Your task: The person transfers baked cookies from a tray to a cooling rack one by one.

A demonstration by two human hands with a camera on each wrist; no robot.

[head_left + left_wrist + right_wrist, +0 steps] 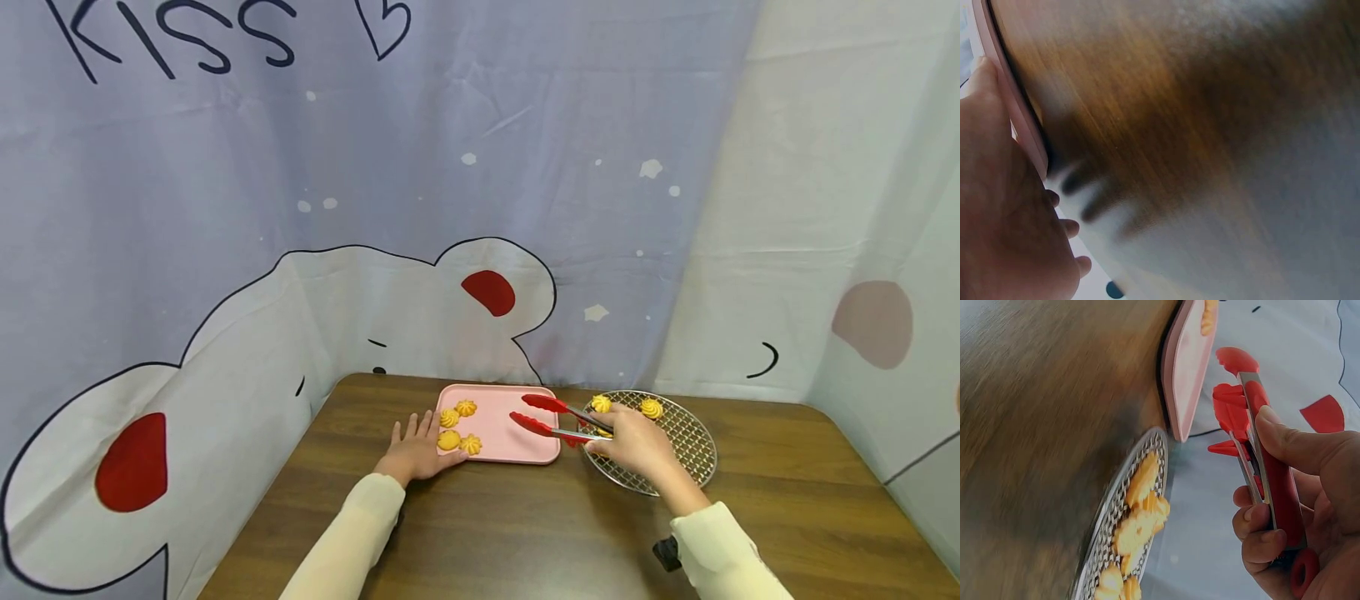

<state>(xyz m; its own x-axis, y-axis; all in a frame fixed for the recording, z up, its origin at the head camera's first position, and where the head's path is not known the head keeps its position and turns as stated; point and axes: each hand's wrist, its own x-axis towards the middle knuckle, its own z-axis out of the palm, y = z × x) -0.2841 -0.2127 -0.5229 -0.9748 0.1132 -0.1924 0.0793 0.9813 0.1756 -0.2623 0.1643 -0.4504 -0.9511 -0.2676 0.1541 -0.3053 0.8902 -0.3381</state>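
Observation:
My left hand (418, 452) touches the left end of a pink tray (510, 446), its fingers spread and straight and the thumb along the near rim. Several yellow piped cookies (448, 439) lie toward that end of the tray. With my right hand (637, 442) I grip red-tipped tongs (1282, 500) by the handles. Their arms stand apart with nothing between the tips, over the tray's right part in the head view. Under my right hand is a round wire rack (693, 446). Several cookies (1135, 531) lie on it, partly hidden by that hand in the head view.
A brown wooden table (480, 533) bears the tray and the rack, which stand side by side toward its far edge. Behind it hangs a printed curtain (600, 250), and another pale cloth wall (900, 250) closes off the right side.

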